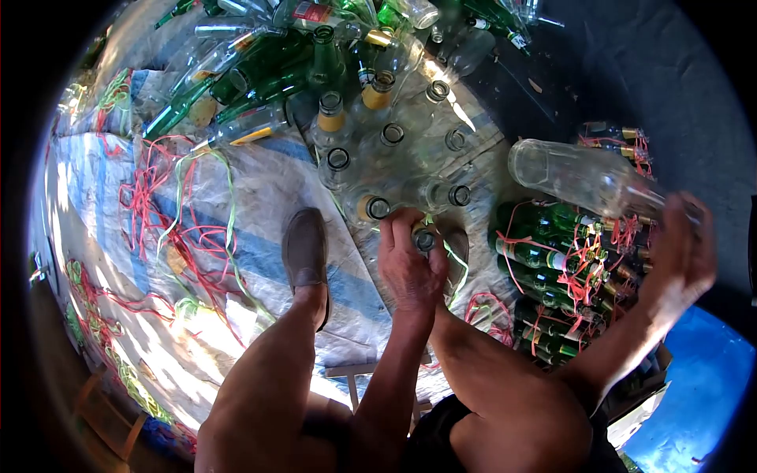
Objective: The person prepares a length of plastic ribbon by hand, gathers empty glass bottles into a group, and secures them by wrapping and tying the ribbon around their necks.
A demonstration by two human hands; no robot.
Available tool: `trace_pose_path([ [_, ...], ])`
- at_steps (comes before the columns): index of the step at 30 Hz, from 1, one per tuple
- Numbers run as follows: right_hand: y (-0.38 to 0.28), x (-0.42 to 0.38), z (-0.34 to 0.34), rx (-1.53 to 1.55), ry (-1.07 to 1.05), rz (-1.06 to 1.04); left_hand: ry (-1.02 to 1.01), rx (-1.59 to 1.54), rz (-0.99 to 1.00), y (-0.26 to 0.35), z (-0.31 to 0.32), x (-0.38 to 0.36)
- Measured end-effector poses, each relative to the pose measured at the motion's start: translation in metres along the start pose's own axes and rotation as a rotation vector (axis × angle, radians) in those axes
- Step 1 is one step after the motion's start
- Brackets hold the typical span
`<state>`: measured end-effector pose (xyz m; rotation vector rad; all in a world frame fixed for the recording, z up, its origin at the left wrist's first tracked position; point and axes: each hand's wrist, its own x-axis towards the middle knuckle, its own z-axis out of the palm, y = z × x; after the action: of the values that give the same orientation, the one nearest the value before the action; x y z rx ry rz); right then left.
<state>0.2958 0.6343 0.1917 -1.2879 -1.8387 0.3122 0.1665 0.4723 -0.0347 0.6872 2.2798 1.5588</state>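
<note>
My right hand (680, 256) is closed around the neck of a clear glass bottle (572, 173). This bottle lies nearly level in the air, its base toward the left, above bundled green bottles. Between my knees, my left hand (412, 264) curls around the top of another glass bottle (424, 238); its body is mostly hidden by the hand. Just beyond stand several upright clear bottles with open mouths, among them a yellow-necked bottle (372, 206) and a plain clear bottle (445, 193).
Green bottles (544, 244) tied with red string (579, 276) lie stacked at the right. A heap of loose bottles (268, 67) covers the far side. Tangled red and green string (193, 213) lies on the blue-and-white tarp (268, 185). A blue plastic surface (702, 386) is at the lower right.
</note>
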Motion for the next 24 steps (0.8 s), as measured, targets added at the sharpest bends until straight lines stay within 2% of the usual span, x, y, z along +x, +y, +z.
trace_pose_path([
  [3,-0.009,0.005,-0.025,0.148,0.075,-0.01,0.006,-0.01,-0.015,0.0,0.0,0.001],
  [6,-0.034,0.008,-0.049,0.424,-0.044,-0.048,0.008,-0.011,0.002,-0.002,0.0,0.001],
  [8,-0.045,0.003,-0.045,0.469,-0.1,-0.085,-0.001,-0.013,0.02,-0.004,0.0,0.001],
  [17,-0.064,-0.024,0.014,0.026,-0.308,-0.496,0.032,0.037,0.04,-0.011,0.002,0.001],
  [18,-0.065,-0.026,0.021,0.021,-0.322,-0.528,-0.053,0.019,-0.045,-0.005,-0.005,0.001],
  [21,-0.064,-0.038,0.043,0.068,-0.361,-0.589,-0.027,-0.003,-0.01,-0.004,-0.005,0.003],
  [24,-0.069,-0.049,0.058,0.179,-0.366,-0.261,-0.015,0.022,-0.003,-0.003,-0.006,0.004],
])
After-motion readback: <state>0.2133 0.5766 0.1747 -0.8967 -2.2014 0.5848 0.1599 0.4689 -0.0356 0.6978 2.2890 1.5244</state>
